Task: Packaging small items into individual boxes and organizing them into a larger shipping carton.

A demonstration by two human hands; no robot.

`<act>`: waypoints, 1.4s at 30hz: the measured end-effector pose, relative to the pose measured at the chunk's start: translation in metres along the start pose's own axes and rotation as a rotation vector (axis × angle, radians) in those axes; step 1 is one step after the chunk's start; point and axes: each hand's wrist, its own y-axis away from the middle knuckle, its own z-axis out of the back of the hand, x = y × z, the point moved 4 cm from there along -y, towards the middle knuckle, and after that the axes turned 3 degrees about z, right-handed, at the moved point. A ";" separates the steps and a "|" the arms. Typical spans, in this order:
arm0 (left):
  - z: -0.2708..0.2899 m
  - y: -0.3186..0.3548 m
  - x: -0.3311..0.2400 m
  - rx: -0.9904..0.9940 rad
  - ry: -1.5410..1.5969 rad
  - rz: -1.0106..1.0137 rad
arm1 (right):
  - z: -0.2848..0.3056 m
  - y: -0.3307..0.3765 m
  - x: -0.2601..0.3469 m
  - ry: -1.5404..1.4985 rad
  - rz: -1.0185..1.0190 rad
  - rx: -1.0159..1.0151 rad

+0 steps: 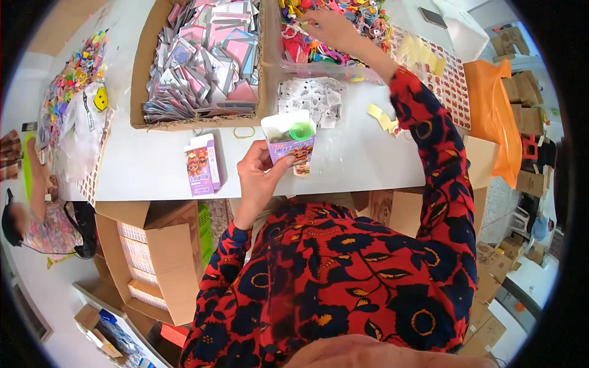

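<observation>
My left hand (259, 176) grips a small purple carton (292, 151) near the table's front edge. The carton's top is open, and a round green piece (301, 130) shows inside it. My right hand (332, 29) reaches over a clear plastic bin of small colourful plastic trinkets (319, 54) at the back. Its fingers are bent together at a pale trinket, and I cannot make out what lies between them. A second purple carton (201, 165) stands on the table left of my left hand. Behind the held carton lies a pile of small printed clear packets (311, 101).
A cardboard box (261, 92) full of flat pink and grey packets stands at the back left. Sticker sheets (451, 80), yellow paper strips (383, 118) and an orange bag (494, 116) lie right. Another person (52, 224) sits left, by a trinket heap (70, 86). An open carton (169, 264) stands below the table.
</observation>
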 end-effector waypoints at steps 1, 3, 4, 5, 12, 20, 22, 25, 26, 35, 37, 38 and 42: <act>0.001 0.000 0.003 -0.003 0.005 0.008 | -0.011 -0.008 -0.007 -0.002 0.004 -0.001; 0.002 -0.001 0.005 -0.006 0.050 -0.003 | -0.036 -0.017 -0.022 0.174 -0.237 0.249; 0.003 0.000 0.005 -0.011 0.049 -0.009 | -0.039 -0.022 -0.017 0.241 -0.288 0.285; 0.005 0.001 0.005 -0.014 0.047 -0.014 | -0.038 -0.025 -0.011 0.236 -0.284 0.290; 0.004 -0.006 -0.002 0.010 -0.022 -0.047 | 0.054 0.000 0.018 0.173 -0.262 -0.002; -0.006 0.010 -0.008 -0.008 -0.069 -0.103 | 0.131 0.069 0.210 -0.030 0.287 -0.073; -0.013 0.017 -0.011 0.008 -0.089 -0.105 | 0.129 0.086 0.221 0.009 0.319 -0.103; -0.019 0.028 -0.012 0.002 -0.093 -0.097 | 0.133 0.102 0.231 0.060 0.389 -0.170; -0.020 0.031 -0.013 -0.005 -0.094 -0.087 | 0.135 0.105 0.235 0.065 0.370 -0.149; -0.027 0.050 -0.018 0.008 -0.286 -0.162 | 0.124 0.126 0.247 0.028 0.352 -0.027; -0.029 0.053 -0.019 0.030 -0.337 -0.103 | 0.123 0.128 0.250 0.055 0.366 -0.026; -0.029 0.054 -0.021 0.021 -0.351 -0.109 | 0.122 0.129 0.252 0.113 0.401 -0.016; -0.028 0.057 -0.020 -0.072 -0.366 -0.272 | 0.123 0.132 0.261 0.218 0.500 0.001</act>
